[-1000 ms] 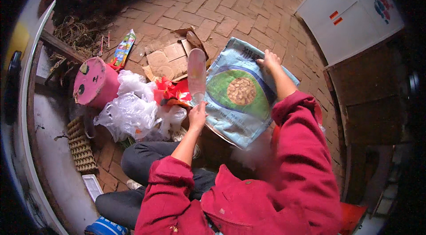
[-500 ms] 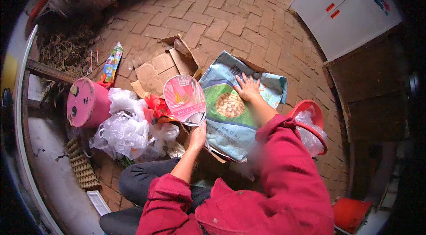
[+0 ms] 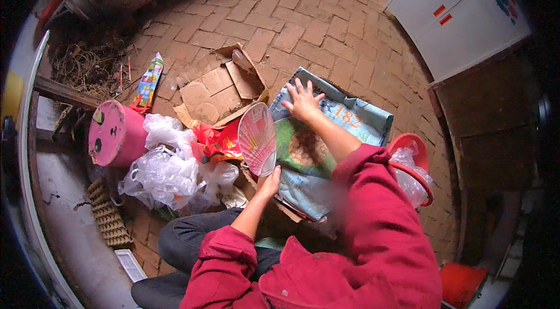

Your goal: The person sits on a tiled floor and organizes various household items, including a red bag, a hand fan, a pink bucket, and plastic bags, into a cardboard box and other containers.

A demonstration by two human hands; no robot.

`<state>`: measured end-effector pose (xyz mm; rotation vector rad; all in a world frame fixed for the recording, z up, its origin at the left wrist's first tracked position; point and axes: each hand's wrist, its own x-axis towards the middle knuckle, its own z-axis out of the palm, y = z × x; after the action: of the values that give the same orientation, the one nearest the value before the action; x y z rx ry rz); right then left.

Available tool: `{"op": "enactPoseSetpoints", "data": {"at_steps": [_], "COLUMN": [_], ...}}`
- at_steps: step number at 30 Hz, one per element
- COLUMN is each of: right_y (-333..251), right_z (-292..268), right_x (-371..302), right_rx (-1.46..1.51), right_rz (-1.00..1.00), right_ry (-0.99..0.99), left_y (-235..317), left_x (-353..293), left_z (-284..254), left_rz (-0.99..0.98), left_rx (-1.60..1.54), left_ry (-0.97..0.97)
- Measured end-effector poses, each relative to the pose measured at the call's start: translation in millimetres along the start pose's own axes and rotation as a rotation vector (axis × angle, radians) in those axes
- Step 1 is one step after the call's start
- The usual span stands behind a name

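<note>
A pink hand fan [image 3: 257, 139] stands tilted in my left hand [image 3: 270, 182], whose fingers are closed round its handle. To its right lies a blue woven sack [image 3: 309, 189] with a green patch and a picture of beans or nuts. My right hand [image 3: 304, 101] rests near the sack's far left part, its fingers spread and holding nothing. Pieces of cardboard show under the sack's edges. Left of the fan are red plastic packaging [image 3: 217, 141] and an opened cardboard box [image 3: 210, 94].
White plastic bags [image 3: 165, 178] lie beside a pink round stool [image 3: 116, 134] on the left. A red basket [image 3: 415, 154] with clear plastic stands at the right. Farther off are a colourful packet [image 3: 150, 83] and a white cabinet [image 3: 461, 11]. An egg tray [image 3: 109, 214] leans by the left wall.
My right hand has slid left and away from me across the sack, and the sack's far right part now lies spread out. The fan has turned more edge-on and moved slightly right.
</note>
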<state>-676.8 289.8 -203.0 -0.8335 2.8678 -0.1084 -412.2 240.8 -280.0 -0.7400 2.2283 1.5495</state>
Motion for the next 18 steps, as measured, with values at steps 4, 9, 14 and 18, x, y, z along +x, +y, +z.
{"op": "enactPoseSetpoints", "data": {"at_steps": [4,9,14,18], "right_y": [8.4,-7.0,25.8,37.8], "right_z": [17.5,11.8,58.4,64.5], "right_x": [-10.1,23.1,33.7,32.3], "right_rx": [-0.035,-0.022,0.039,0.164], "right_rz": [0.121,0.133,0.181,0.128], "right_ry": [-0.124,-0.424,-0.266,-0.311], "left_y": [5.4,-54.1,-7.1,-23.4], "left_x": [3.6,35.4,34.8,40.2], "left_z": [1.0,11.2,-4.4,13.7], "left_rz": [0.03,0.019,0.061,0.033], "left_rx": [0.064,-0.001,0.157,0.201], "left_ry": [0.039,0.016,0.009,0.005]}}
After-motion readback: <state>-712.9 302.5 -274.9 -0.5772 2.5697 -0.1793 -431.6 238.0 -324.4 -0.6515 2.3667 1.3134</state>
